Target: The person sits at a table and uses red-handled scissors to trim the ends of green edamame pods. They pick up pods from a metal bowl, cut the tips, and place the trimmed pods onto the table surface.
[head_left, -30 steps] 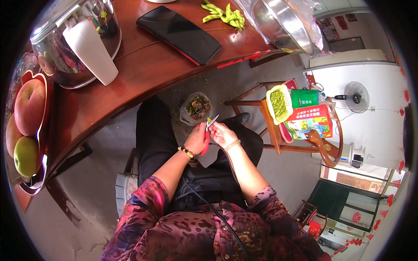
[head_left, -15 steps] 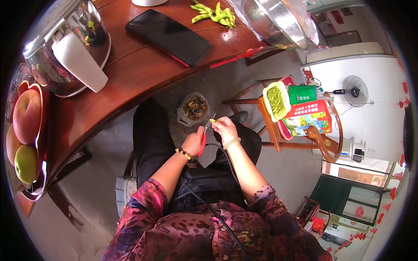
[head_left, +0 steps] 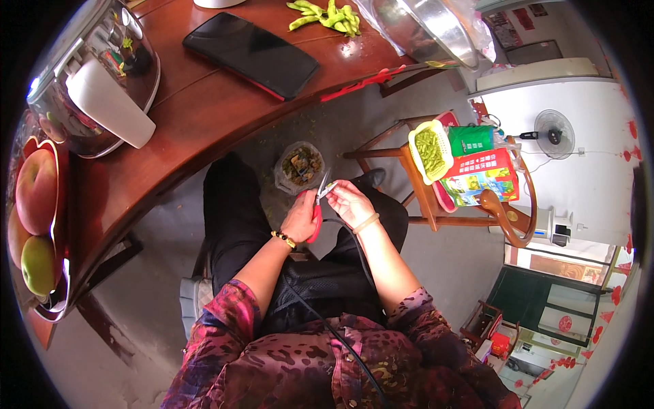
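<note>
My left hand (head_left: 298, 221) is wrapped round a pair of scissors with red handles (head_left: 316, 225), above my lap. The blades stand apart and point away from me, close to the fingers of my right hand (head_left: 349, 203). Those fingers pinch a small green pod (head_left: 332, 185) at the blades; most of it is hidden by fingertips and metal. Below and beyond my hands, a bag-lined container (head_left: 280, 178) on the floor holds green and brown scraps. More green soybean pods (head_left: 332, 18) lie in a pile on the table.
On the wooden table (head_left: 178, 112) are a black phone (head_left: 251, 54), a metal pot with a white handle (head_left: 112, 102), a metal bowl (head_left: 446, 31) and a fruit dish (head_left: 63, 225). To the right, a wooden chair (head_left: 409, 184) carries a yellow basket of pods (head_left: 446, 140) and colourful packages.
The scissor blades and the pod have shifted slightly to the left, and the blades look wider apart. The table and its things sit a little higher and further left in the picture.
</note>
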The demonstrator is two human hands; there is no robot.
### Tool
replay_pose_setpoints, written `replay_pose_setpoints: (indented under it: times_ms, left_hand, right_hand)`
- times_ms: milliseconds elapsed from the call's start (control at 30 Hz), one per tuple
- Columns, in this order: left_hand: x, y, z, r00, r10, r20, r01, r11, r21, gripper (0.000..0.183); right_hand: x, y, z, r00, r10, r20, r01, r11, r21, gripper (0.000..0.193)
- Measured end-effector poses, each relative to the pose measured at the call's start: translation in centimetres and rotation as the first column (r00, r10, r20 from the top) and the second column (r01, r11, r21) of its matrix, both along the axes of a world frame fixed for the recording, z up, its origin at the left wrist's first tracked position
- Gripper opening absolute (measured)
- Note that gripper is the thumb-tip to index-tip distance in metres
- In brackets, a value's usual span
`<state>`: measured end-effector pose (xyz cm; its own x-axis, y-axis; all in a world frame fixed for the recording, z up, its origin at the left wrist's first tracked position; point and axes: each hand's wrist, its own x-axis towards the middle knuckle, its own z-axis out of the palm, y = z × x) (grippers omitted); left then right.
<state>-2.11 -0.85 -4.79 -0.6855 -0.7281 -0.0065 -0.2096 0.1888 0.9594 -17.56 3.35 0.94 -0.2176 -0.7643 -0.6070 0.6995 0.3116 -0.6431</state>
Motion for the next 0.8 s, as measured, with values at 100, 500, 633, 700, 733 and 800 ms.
replay_pose_setpoints:
  times_ms: [100, 500, 633, 700, 733, 800]
  left_hand:
    - [0.3, -0.2, 0.6, 1.0, 0.011, -0.003, -0.011, 0.996, -0.088, 0.047]
    - [0.3, 0.1, 0.6, 0.997, -0.007, 0.077, 0.012, 0.998, -0.065, 0.03]
    - [0.3, 0.1, 0.5, 0.998, -0.03, 0.064, 0.032, 0.999, -0.028, 0.032]
    - [0.3, 0.1, 0.4, 0.999, -0.02, 0.049, 0.021, 1.0, -0.022, 0.034]
    - [0.2, 0.2, 0.3, 0.999, -0.013, 0.045, 0.014, 1.0, -0.02, 0.035]
    - [0.1, 0.2, 0.2, 0.999, -0.007, 0.04, 0.008, 1.0, -0.017, 0.035]
  right_hand:
    - [0.2, 0.1, -0.6, 0.999, 0.043, -0.008, -0.044, 0.999, -0.019, 0.01]
    - [0.5, -0.1, -1.5, 0.977, 0.057, -0.204, -0.056, 0.998, 0.011, 0.011]
    - [0.8, 0.0, -1.5, 0.976, 0.034, -0.213, -0.032, 0.999, 0.013, 0.01]
    - [0.9, -0.1, -1.2, 0.977, 0.026, -0.211, -0.023, 1.0, 0.017, 0.01]
    - [1.0, -0.1, -1.1, 0.977, 0.024, -0.21, -0.02, 1.0, 0.02, 0.01]
    - [1.0, 0.0, -1.1, 0.974, 0.024, -0.226, -0.017, 0.999, 0.032, 0.01]
